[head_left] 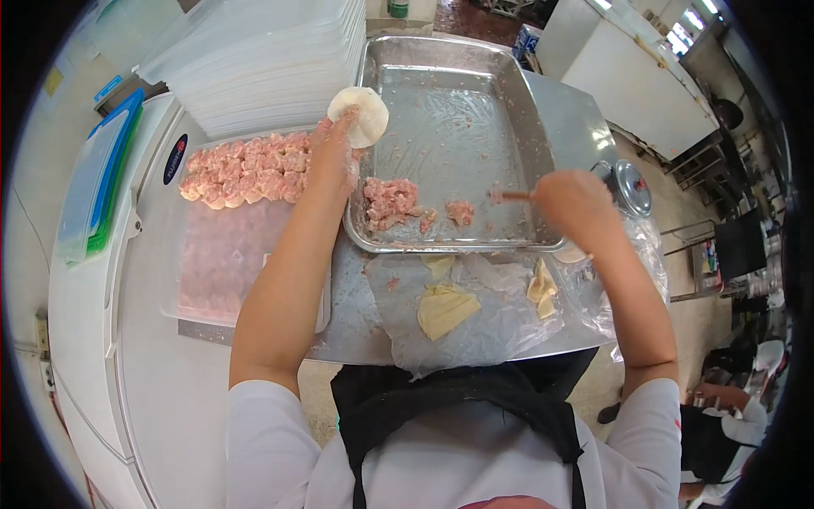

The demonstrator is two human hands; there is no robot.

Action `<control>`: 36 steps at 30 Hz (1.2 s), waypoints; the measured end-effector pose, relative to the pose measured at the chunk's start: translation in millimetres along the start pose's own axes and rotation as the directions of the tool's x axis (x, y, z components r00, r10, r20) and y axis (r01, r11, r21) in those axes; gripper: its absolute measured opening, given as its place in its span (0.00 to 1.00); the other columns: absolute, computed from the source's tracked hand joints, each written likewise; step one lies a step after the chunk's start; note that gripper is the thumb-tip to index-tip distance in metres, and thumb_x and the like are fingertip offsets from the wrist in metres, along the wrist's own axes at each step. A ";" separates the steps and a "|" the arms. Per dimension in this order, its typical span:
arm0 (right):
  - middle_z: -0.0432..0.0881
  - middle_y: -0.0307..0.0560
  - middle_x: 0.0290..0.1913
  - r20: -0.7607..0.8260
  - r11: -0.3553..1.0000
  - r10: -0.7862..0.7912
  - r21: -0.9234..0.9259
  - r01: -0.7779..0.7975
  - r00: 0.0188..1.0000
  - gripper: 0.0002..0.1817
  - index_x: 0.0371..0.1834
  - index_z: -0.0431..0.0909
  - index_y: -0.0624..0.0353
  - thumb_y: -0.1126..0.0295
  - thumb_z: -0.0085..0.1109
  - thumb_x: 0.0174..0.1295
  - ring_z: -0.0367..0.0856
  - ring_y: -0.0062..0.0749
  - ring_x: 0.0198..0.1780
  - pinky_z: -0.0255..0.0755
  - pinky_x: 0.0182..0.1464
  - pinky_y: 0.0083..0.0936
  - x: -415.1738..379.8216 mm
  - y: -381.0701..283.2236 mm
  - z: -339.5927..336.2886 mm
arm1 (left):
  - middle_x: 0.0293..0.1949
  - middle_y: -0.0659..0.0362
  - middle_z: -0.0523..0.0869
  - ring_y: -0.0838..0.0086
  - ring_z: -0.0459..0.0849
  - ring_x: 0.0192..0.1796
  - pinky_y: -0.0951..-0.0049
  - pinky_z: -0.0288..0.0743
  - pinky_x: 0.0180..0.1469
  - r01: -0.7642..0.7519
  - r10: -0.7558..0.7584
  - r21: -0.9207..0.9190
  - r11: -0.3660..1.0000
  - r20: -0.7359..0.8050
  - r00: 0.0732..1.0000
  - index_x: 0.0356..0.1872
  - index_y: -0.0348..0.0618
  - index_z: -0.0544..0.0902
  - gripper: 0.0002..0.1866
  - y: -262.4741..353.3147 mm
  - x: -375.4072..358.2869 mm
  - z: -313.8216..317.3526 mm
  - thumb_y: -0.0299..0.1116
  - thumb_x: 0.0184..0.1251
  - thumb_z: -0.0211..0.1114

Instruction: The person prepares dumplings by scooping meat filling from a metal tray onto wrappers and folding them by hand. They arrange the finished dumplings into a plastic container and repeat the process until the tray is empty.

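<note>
Left hand (337, 153) — grip closed on a round pale wrapper (370, 119), held over the left rim of the metal tray (458, 102). Right hand (578, 208) — grip closed on a thin stick-like tool (512, 196), above the tray's right side. Pink minced filling (390, 202) lies in the tray's near-left corner. Filled dumplings (246, 170) stand in rows left of the left hand.

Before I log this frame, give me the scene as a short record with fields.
left hand: holds a pale round wrapper by the metal pan's left rim
right hand: grips a thin tool over the pan's right side
metal pan: pink mince near its lower left corner, smaller clumps beside it
left of pan: rows of mince-topped pieces; stacked translucent trays behind
near edge: yellowish dough sheets on plastic sheeting
lower right: another person
</note>
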State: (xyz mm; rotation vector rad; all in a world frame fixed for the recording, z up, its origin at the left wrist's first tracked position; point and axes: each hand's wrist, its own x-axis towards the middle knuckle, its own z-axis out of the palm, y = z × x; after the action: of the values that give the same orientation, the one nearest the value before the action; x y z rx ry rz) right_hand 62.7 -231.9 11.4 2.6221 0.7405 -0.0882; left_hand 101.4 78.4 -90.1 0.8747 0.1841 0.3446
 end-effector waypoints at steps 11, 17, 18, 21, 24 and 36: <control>0.82 0.45 0.25 -0.391 0.962 -0.165 0.140 0.236 0.906 0.16 0.25 0.83 0.53 0.58 0.54 0.67 0.84 0.41 0.29 0.77 0.30 0.35 36.5 -50.1 -23.7 | 0.52 0.55 0.83 0.68 0.85 0.51 0.69 0.84 0.50 -0.025 0.020 0.115 0.993 0.042 0.999 0.58 0.37 0.74 0.21 4.3 -8.0 2.9 0.30 0.66 0.67; 0.84 0.42 0.30 -0.344 0.941 -0.326 -0.034 0.336 0.881 0.13 0.27 0.83 0.54 0.61 0.55 0.64 0.86 0.38 0.32 0.78 0.30 0.35 53.1 -98.7 6.7 | 0.48 0.58 0.85 0.74 0.85 0.47 0.72 0.81 0.45 0.012 -0.016 0.083 0.996 0.051 0.999 0.55 0.41 0.79 0.15 2.2 -8.5 3.7 0.31 0.69 0.64; 0.84 0.42 0.31 -0.315 0.910 -0.406 -0.060 0.409 0.858 0.11 0.28 0.83 0.54 0.63 0.56 0.63 0.86 0.37 0.32 0.79 0.30 0.35 40.2 -98.5 7.0 | 0.48 0.58 0.85 0.73 0.85 0.47 0.71 0.80 0.46 0.012 -0.016 0.079 0.997 0.050 0.999 0.55 0.40 0.79 0.16 2.6 -9.1 4.1 0.32 0.69 0.64; 0.83 0.42 0.30 -0.192 0.916 -0.401 -0.056 0.398 0.895 0.11 0.29 0.83 0.52 0.61 0.55 0.64 0.86 0.37 0.34 0.79 0.32 0.35 17.4 -59.9 4.6 | 0.49 0.58 0.85 0.73 0.85 0.48 0.71 0.80 0.48 0.037 -0.043 0.104 0.994 0.056 0.997 0.56 0.39 0.79 0.17 3.5 -6.0 2.0 0.31 0.69 0.65; 0.84 0.44 0.30 -0.217 0.962 -0.270 -0.016 0.273 0.938 0.14 0.30 0.83 0.52 0.58 0.54 0.67 0.86 0.40 0.34 0.77 0.33 0.36 -2.2 -40.3 -35.5 | 0.49 0.58 0.85 0.72 0.84 0.49 0.71 0.80 0.49 0.060 -0.069 0.118 0.991 0.077 0.995 0.56 0.38 0.78 0.17 -0.3 -0.6 -1.0 0.31 0.68 0.65; 0.84 0.48 0.28 -0.449 0.946 -0.192 0.154 0.287 0.873 0.12 0.26 0.83 0.55 0.62 0.56 0.63 0.85 0.42 0.32 0.77 0.32 0.38 41.1 -50.3 17.4 | 0.51 0.55 0.84 0.71 0.85 0.51 0.71 0.81 0.51 0.071 -0.100 0.217 0.973 0.126 0.987 0.56 0.36 0.77 0.18 -2.6 -9.4 6.5 0.29 0.67 0.65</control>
State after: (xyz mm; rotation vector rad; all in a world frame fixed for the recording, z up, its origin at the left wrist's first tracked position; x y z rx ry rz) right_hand 73.0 -180.0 -30.1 2.7713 1.2749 0.3741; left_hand 95.2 68.7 -87.9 1.0946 0.1330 0.1849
